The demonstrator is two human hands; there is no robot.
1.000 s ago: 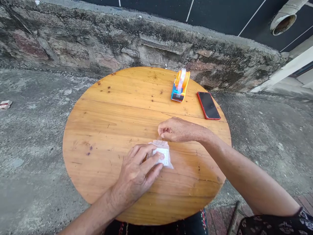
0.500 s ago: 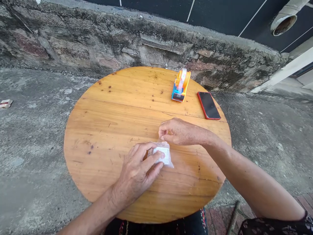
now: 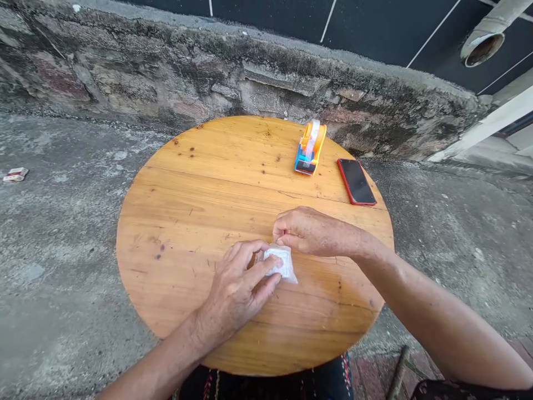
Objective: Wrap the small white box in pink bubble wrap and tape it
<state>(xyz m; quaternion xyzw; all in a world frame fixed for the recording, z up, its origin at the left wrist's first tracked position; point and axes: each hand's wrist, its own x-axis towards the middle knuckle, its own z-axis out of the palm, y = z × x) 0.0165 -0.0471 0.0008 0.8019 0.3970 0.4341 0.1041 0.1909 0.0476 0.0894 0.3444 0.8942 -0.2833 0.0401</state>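
A small white packet in clear plastic wrap [image 3: 285,270] lies on the round wooden table [image 3: 200,200]. My left hand [image 3: 241,283] presses on it from the left, fingertips on its top and edges. Just above the packet's upper edge is my right hand [image 3: 297,229], its thumb and fingers pinched together. Whatever is between those fingertips is too small to make out.
Toward the table's far edge stands a yellow and blue tape dispenser [image 3: 310,149]. To its right lies a phone in a red case [image 3: 357,182]. Behind the table runs a low stone wall [image 3: 166,78]. A small box [image 3: 15,174] lies on the ground at far left.
The whole view has shifted slightly. My right hand's fingertips have come down closer to the packet's upper edge. The left hand keeps its hold on the packet.
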